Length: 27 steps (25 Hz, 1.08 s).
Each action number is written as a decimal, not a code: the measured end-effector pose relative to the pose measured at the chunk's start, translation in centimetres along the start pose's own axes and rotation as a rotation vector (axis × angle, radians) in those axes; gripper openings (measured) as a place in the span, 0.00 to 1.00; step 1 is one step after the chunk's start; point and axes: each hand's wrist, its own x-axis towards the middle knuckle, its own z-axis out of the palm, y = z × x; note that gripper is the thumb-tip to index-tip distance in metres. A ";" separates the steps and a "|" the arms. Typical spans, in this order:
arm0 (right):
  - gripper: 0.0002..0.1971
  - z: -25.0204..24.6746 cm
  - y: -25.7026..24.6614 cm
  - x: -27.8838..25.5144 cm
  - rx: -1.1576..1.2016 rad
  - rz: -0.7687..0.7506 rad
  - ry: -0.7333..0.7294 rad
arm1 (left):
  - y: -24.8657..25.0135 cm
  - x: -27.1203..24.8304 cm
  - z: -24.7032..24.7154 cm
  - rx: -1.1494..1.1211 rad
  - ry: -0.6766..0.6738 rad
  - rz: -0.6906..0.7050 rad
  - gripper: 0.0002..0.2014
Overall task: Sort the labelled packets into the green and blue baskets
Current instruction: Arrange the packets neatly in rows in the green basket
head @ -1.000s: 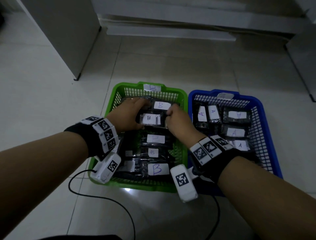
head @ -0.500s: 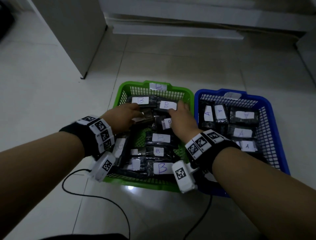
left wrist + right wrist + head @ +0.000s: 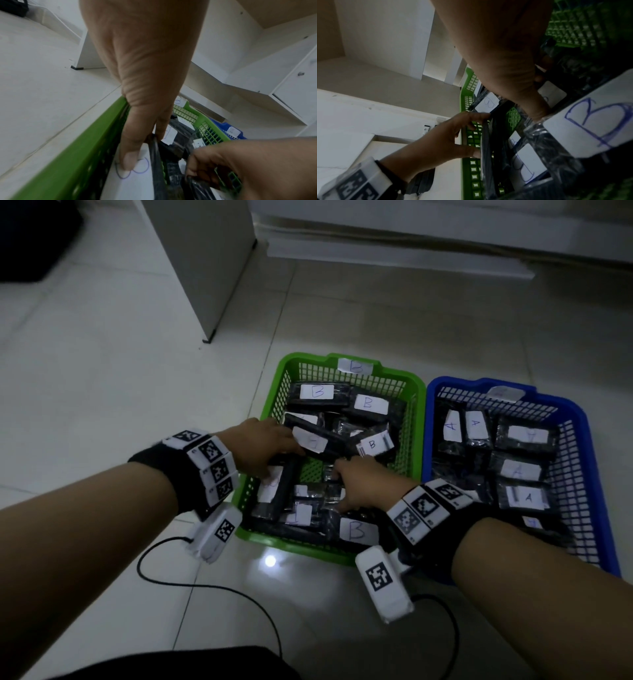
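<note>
Your left hand [image 3: 263,446] pinches an upright B packet [image 3: 274,491] against the green basket's [image 3: 416,385] left wall while your right hand [image 3: 363,484] grips neighbouring packets, seemingly to tidy them.

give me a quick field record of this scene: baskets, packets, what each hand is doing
green basket: green plastic mesh basket, tag reads B, holds black packets with white B labels
blue basket: blue plastic mesh basket, right of the green one, holds black packets with white A labels
left hand: left hand inside green basket, thumb on an upright packet's label
right hand: right hand inside green basket among packets; grip unclear
floor: pale tiles
</note>
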 end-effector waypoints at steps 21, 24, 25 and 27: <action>0.07 -4.3 4.4 2.8 0.940 0.054 0.578 | -1.5 0.6 -1.8 -0.849 0.474 -0.308 0.15; 0.09 -4.2 5.3 3.0 1.017 0.097 0.619 | -0.8 1.6 -1.7 -0.874 0.531 -0.365 0.11; 0.10 -4.3 5.7 3.0 1.027 0.110 0.641 | -0.5 1.9 -1.7 -0.900 0.550 -0.390 0.10; 0.11 -4.5 6.3 3.0 1.017 0.149 0.707 | -0.3 2.5 -1.5 -0.971 0.605 -0.439 0.07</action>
